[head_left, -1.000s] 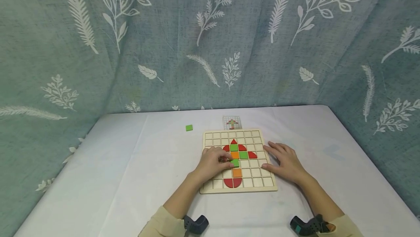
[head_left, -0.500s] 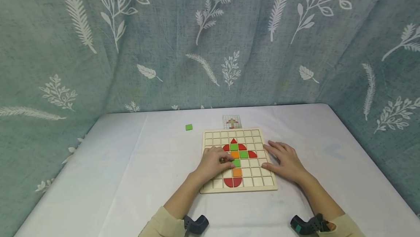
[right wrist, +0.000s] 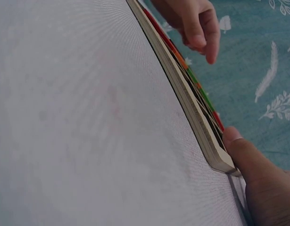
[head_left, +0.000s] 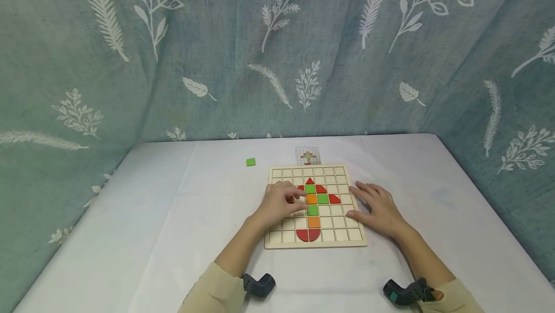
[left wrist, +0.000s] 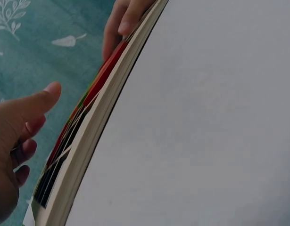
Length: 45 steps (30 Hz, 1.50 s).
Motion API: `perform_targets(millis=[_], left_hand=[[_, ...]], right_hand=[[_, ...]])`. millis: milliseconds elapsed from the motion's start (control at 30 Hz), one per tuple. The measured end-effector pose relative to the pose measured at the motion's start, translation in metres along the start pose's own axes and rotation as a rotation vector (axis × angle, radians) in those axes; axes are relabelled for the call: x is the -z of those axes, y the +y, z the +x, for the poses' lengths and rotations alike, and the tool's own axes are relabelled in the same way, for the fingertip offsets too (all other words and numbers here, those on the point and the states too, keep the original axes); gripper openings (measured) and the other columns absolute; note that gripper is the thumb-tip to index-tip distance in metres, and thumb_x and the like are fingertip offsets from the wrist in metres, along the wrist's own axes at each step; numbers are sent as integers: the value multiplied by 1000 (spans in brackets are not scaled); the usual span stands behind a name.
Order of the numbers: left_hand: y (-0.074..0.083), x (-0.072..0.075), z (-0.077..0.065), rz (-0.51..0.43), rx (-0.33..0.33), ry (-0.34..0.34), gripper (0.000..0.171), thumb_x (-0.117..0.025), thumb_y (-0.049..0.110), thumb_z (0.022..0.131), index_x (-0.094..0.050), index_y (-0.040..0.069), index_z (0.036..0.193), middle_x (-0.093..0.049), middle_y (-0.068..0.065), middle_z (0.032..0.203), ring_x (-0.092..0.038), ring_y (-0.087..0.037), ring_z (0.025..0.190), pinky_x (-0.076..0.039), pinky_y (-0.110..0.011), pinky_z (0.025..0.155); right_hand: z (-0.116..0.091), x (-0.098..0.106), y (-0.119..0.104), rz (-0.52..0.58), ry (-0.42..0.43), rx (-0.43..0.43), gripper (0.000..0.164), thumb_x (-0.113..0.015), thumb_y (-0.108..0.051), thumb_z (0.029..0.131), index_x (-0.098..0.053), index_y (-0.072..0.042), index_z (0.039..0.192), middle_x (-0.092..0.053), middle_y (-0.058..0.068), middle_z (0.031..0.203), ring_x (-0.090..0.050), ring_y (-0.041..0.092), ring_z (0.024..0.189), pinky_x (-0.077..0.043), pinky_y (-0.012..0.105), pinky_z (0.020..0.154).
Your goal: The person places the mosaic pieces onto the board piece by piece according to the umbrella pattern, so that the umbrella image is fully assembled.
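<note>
A square wooden grid board lies on the white table, with flat red, green and orange pieces set in its cells. Over its left half hovers my left hand, thumb and fingers apart with nothing between them. Right beside its thumb tip, a green square tile sits above an orange square. The left hand hides some red pieces in part. My right hand rests along the board's right edge, fingers spread and thumb on the rim; the right wrist view shows that thumb at the board's corner.
A loose green square tile lies on the table at the back left. Behind the board's far edge is a small pattern card. A patterned teal curtain hangs beyond the table.
My left thumb and fingers have come off the green tile and drawn slightly left; the tile now lies flat in its cell. The right hand keeps its place at the board's edge.
</note>
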<state>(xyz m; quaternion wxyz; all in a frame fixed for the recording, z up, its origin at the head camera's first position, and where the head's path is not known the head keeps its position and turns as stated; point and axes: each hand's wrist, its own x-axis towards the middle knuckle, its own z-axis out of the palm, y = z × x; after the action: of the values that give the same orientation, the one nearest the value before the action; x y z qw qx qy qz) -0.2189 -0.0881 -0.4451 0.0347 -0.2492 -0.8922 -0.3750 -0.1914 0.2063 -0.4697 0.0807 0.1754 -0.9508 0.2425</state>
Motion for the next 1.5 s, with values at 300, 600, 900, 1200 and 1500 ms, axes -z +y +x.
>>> perform_targets(millis=[300, 600, 900, 1200, 1500], left_hand=[[-18, 19, 3, -46, 117, 19, 29, -79, 30, 76, -74, 20, 102, -62, 6, 88, -50, -15, 82, -30, -40, 87], [-41, 42, 2, -61, 232, 71, 35, -80, 31, 74, -73, 19, 106, -63, 2, 99, -49, -17, 88, -35, -37, 83], [-70, 62, 3, -32, 323, 108, 38, -77, 33, 77, -71, 17, 111, -61, -4, 115, -49, -23, 101, -39, -42, 87], [-99, 77, -1, -69, 382, 119, 39, -76, 29, 79, -69, 12, 113, -62, -8, 114, -53, -25, 102, -43, -42, 90], [-113, 84, 14, -69, 441, 210, 43, -72, 32, 83, -65, 14, 120, -59, -10, 119, -52, -27, 109, -41, -44, 95]], right_hand=[[2, -4, 2, -3, 5, 11, 69, -69, -47, 79, -51, -12, 136, -43, 15, 144, -34, 39, 129, -22, 62, 102], [3, -4, 2, -7, 30, 39, 69, -69, -47, 79, -52, -12, 135, -44, 16, 142, -35, 39, 127, -23, 62, 100], [5, -6, 1, -2, -1, 9, 70, -69, -48, 78, -51, -12, 136, -42, 14, 144, -33, 38, 130, -22, 62, 102], [0, -5, -1, -12, 25, 23, 69, -69, -49, 79, -53, -11, 135, -44, 16, 142, -35, 39, 128, -24, 62, 100], [-1, -1, 0, -15, 8, 5, 70, -69, -48, 78, -52, -12, 136, -43, 15, 143, -33, 39, 129, -23, 62, 101]])
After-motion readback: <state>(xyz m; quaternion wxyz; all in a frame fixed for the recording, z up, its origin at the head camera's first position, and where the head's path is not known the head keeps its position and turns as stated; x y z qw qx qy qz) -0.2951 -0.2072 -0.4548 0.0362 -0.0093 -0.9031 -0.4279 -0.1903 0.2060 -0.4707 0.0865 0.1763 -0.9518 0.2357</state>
